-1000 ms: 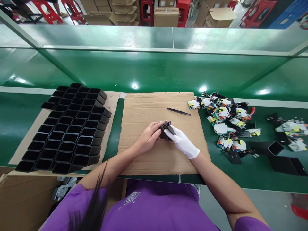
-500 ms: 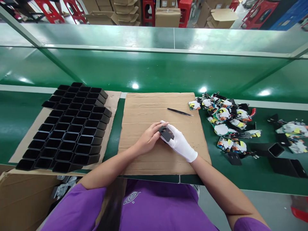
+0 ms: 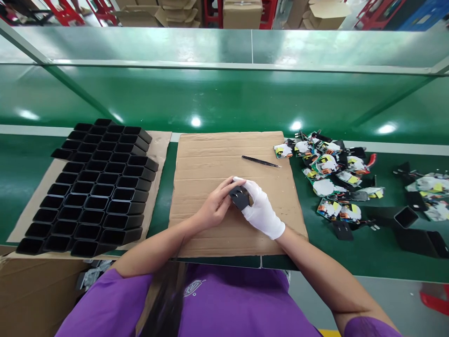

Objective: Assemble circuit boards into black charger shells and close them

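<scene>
A small black plastic piece, flat-faced with little slots like an adapter's end cap (image 3: 240, 198), is held between both hands over the cardboard sheet (image 3: 199, 159). My left hand (image 3: 214, 205), ungloved, has its fingertips closed on the piece's upper left side. My right hand (image 3: 261, 213) wears a white glove and wraps the piece from the right. What lies under the fingers is hidden. Beyond the hands, a black pen-like tool (image 3: 261, 161) rests on the cardboard.
Rows of black open-topped housings (image 3: 94, 202) stand on cardboard at left. Circuit boards with white filler (image 3: 326, 164) are heaped at right, near two loose black housings (image 3: 417, 242). A metal rail (image 3: 224, 65) crosses behind the green bench. A carton (image 3: 38, 290) sits low at left.
The black piece has turned slightly in my hands, so its slotted face shows more. The hands stay almost in place, while the whole view has shifted a little.
</scene>
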`<state>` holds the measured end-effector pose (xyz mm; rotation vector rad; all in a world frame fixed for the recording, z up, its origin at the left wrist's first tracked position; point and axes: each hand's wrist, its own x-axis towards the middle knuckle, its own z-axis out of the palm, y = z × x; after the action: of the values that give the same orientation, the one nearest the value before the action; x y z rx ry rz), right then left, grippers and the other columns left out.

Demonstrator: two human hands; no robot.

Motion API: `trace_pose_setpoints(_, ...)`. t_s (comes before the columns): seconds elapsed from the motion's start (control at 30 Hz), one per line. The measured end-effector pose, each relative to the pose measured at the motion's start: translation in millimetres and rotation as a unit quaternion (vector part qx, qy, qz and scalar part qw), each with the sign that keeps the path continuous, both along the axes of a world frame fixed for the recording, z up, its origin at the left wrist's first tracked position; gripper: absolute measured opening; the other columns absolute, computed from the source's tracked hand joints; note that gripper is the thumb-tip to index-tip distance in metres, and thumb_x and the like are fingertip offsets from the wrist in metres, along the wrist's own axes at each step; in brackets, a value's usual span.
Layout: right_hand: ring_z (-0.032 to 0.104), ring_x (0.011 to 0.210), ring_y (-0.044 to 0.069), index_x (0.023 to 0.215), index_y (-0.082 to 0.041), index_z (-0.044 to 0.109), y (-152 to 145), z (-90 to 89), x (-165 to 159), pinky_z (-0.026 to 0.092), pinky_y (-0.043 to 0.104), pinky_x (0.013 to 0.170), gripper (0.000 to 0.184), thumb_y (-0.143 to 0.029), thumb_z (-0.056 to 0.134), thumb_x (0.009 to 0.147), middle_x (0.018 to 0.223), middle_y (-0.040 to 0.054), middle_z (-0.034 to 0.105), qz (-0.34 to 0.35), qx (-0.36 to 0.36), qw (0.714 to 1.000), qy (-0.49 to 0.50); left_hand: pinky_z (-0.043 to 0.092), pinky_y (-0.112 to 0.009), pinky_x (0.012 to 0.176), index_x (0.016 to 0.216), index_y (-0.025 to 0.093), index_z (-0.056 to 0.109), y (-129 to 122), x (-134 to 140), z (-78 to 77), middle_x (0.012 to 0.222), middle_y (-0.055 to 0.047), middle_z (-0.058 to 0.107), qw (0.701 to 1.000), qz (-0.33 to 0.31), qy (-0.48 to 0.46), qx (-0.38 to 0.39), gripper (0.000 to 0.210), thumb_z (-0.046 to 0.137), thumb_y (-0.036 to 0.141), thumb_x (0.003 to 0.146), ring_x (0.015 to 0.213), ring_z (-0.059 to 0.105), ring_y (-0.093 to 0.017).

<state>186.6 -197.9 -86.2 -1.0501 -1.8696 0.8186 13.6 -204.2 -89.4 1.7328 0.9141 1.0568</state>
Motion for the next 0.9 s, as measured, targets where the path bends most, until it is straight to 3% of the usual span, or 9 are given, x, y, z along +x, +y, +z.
trace_pose_setpoints(0.17, 0.066, 0.109, 0.026, 0.133, -0.022, 0.056, 6, -0.9, 1, 0.055, 0.044, 0.096, 0.044, -0.031, 0.057, 0.090, 0.122, 0.0115, 0.068, -0.021, -0.063, 0.998, 0.005, 0.039, -0.041, 0.117, 0.135, 0.025, 0.059, 9, 0, -1.1, 0.143, -0.009, 0.058, 0.996, 0.004, -0.037, -0.080, 0.045, 0.043, 0.049, 0.099, 0.137, 0.050, -0.025)
trace_pose_setpoints(0.3, 0.067, 0.103, 0.026, 0.145, -0.021, 0.047, 9, 3.0, 5, 0.057, 0.041, 0.089, 0.068, -0.039, 0.068, 0.083, 0.124, 0.0112, 0.067, 0.039, -0.150, 0.988, 0.016, 0.060, -0.041, 0.085, 0.144, 0.025, 0.049, 17, -1, 0.5, 0.119, -0.011, 0.071, 0.961, 0.017, -0.128, -0.244, 0.064, 0.041, 0.065, 0.094, 0.096, 0.073, -0.025)
trace_pose_setpoints(0.4, 0.068, 0.096, 0.024, 0.146, -0.022, 0.046, 9, 4.1, 4, 0.057, 0.040, 0.087, 0.070, -0.037, 0.070, 0.081, 0.121, 0.0095, 0.068, 0.031, -0.166, 0.986, 0.014, 0.061, -0.036, 0.069, 0.148, 0.026, 0.040, 20, -1, 1.4, 0.117, -0.011, 0.070, 0.939, 0.023, -0.174, -0.297, 0.076, 0.042, 0.073, 0.088, 0.080, 0.074, -0.022)
trace_pose_setpoints(0.53, 0.066, 0.092, 0.022, 0.143, -0.026, 0.049, 6, 3.0, 0, 0.057, 0.039, 0.086, 0.060, -0.035, 0.065, 0.086, 0.115, 0.0075, 0.068, 0.024, -0.115, 0.993, -0.004, 0.060, -0.035, 0.080, 0.145, 0.025, 0.041, 17, 0, 2.0, 0.126, -0.013, 0.065, 0.957, 0.031, -0.148, -0.246, 0.091, 0.072, 0.069, 0.071, 0.098, 0.071, -0.024)
trace_pose_setpoints(0.67, 0.066, 0.095, 0.022, 0.146, -0.026, 0.045, 6, 3.2, -1, 0.056, 0.039, 0.089, 0.060, -0.034, 0.062, 0.089, 0.117, 0.0085, 0.067, 0.047, -0.079, 0.996, -0.020, 0.056, -0.038, 0.095, 0.133, 0.022, 0.047, 13, 3, 2.6, 0.129, -0.013, 0.063, 0.978, 0.061, -0.106, -0.170, 0.076, 0.078, 0.056, 0.073, 0.113, 0.065, -0.024)
trace_pose_setpoints(0.9, 0.068, 0.103, 0.024, 0.147, -0.021, 0.045, 6, 1.3, -1, 0.055, 0.039, 0.094, 0.062, -0.028, 0.060, 0.087, 0.125, 0.0109, 0.067, 0.057, -0.093, 0.994, -0.012, 0.057, -0.029, 0.079, 0.125, 0.021, 0.052, 10, 0, 13.1, 0.117, -0.010, 0.067, 0.989, 0.096, 0.003, -0.111, 0.063, 0.078, 0.048, 0.075, 0.099, 0.068, -0.020)
